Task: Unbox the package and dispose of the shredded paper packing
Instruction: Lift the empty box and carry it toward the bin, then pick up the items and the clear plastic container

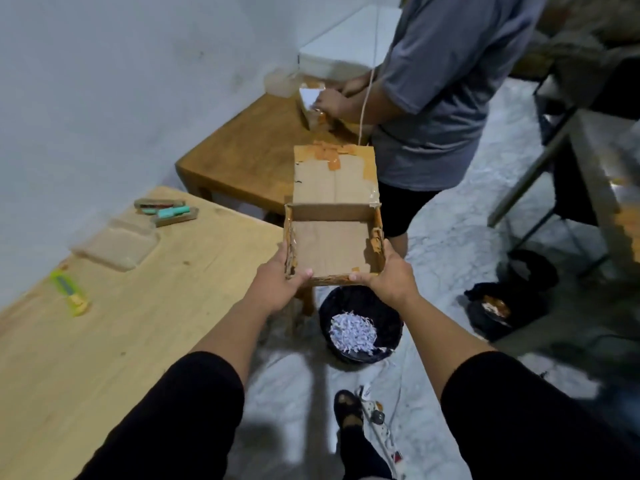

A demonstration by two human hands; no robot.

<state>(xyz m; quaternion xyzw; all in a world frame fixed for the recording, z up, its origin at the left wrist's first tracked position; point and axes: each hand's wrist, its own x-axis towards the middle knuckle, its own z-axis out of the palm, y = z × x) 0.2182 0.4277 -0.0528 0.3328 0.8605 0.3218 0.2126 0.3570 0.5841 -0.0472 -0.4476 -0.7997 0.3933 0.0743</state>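
Head view: both hands hold an open cardboard box (332, 247) in the air, lid flap up, inside bare. Left hand (277, 282) clamped on the near left corner, thumb over the rim; right hand (391, 275) clamped on the near right corner. Below the box, a black bin (391, 327) on the floor holds white shredded paper (352, 332). Wooden table (104, 341) at left carries a yellow-green cutter (69, 292). Another person (446, 88) stands beyond.

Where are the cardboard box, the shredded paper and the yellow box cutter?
cardboard box (330, 249): head view, on its bare inside floor.
shredded paper (352, 332): head view, middle of the white heap in the black bin.
yellow box cutter (70, 292): head view, middle of its body, on the light wooden table.
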